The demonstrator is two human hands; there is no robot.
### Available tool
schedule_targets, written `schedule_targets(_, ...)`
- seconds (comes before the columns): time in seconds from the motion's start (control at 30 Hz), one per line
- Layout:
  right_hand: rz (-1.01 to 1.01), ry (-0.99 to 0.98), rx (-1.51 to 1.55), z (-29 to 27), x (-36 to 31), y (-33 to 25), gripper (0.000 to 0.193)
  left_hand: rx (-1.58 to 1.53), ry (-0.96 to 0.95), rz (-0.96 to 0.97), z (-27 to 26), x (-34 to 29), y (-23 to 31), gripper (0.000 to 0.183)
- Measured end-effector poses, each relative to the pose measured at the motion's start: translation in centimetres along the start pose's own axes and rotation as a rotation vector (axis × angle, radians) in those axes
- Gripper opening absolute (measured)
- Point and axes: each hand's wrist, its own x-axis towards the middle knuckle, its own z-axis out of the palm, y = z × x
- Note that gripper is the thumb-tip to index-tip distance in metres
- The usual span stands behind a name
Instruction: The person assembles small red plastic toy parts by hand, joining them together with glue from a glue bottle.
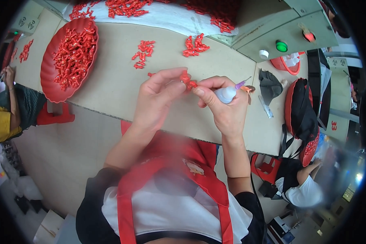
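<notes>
Head view: the left hand (156,99) pinches a small red part (188,79) above the table (114,81), fingertips closed on it; the right hand (223,101) grips a small white bottle (227,93), touching the part.

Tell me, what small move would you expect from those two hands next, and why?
Probably tipping the small white bottle so its purple nozzle meets the red piece. The left hand pinches that piece above the table, and the right hand holds the bottle with the nozzle pointing away.
</notes>
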Motion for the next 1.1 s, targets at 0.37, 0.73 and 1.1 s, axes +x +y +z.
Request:
schedule_targets(0.37, -0.409, 0.112, -0.148, -0.7, -1.5, 2.2, 0.014, 0.265, -0.086, 0.217, 1.1, -0.5, -1.6, 0.025)
schedule_targets(0.73, -0.558, 0.136, -0.29, -0.9, -1.8, 1.7, 0.017, 0.272, -0.143, 0.307, 1.2, -0.5, -1.8, 0.023)
schedule_targets(1.1, -0.498, 0.119, -0.179, -1.1, -2.2, 2.1, 0.016, 0.394, -0.177, 0.35, 0.9, -0.7, -1.9, 0.023)
